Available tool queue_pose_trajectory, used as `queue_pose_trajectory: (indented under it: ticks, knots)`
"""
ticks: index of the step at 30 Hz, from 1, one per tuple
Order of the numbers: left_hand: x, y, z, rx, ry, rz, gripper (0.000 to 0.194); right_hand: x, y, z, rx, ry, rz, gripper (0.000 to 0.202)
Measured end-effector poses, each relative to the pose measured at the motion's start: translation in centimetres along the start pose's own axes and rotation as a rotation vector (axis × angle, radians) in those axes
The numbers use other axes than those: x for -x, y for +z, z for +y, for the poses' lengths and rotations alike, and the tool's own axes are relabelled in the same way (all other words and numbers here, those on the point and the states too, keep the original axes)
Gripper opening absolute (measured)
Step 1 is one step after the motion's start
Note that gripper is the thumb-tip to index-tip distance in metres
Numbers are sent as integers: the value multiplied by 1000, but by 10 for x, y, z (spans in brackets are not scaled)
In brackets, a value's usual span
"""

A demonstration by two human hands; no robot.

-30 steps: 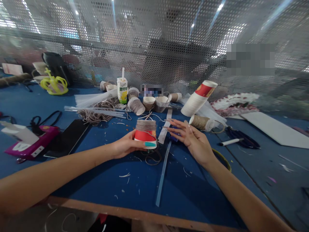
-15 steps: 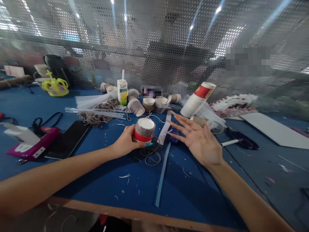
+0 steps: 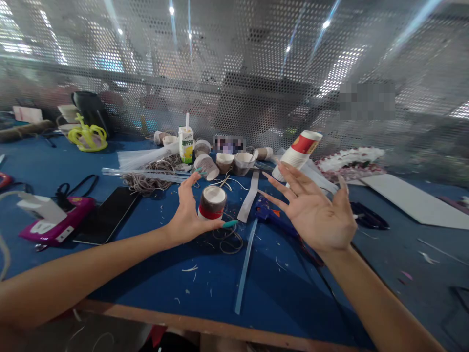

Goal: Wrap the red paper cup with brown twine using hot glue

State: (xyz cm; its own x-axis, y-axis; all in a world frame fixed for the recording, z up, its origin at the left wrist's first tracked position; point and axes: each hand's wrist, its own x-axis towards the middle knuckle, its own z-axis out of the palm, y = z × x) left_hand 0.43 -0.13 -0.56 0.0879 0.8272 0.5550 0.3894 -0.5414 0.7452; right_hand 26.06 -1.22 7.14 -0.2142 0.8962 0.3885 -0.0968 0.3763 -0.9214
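Note:
A paper cup (image 3: 211, 209) stands upside down on the table, its upper part wrapped in grey cord and a red band showing below. Beside it my left hand (image 3: 186, 211) is spread, thumb and fingers apart around the cup's left and near sides; contact is hard to tell. My right hand (image 3: 319, 212) hovers palm up with fingers stretched, holding nothing. Below those fingers lies a blue glue gun (image 3: 273, 215). A thin loose cord (image 3: 231, 250) curls by the cup. Between the hands lie a white strip (image 3: 249, 199) and a clear glue stick (image 3: 245, 271).
Behind are a juice carton (image 3: 186, 145), a grey cord bundle (image 3: 150, 181) and several cord-wrapped cups. A stack of paper cups (image 3: 297, 151) leans at right. On the left lie a phone (image 3: 106, 215), a purple power strip (image 3: 58, 225) and a yellow crown (image 3: 87, 136).
My left hand has loosened from the cup and its fingers have spread. The cup now sits slightly lower left in view. My right hand has shifted right and slightly down, uncovering more of the glue gun.

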Motion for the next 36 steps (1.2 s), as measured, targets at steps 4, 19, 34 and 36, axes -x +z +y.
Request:
queue_pose_trajectory:
  ticks: [4, 19, 34, 36]
  knots:
    - [-6, -15, 20, -53, 254, 42, 83, -7, 6, -7, 111, -10, 12, 63]
    - [-135, 19, 58, 111, -58, -492, 20, -54, 29, -27, 145, -115, -45, 72]
    - [-137, -17, 17, -183, -80, -343, 5, -35, -8, 29, 299, -30, 136, 48]
    - [-129, -17, 9, -256, -98, -321, 12, -27, 4, 33, 311, 32, -36, 60]
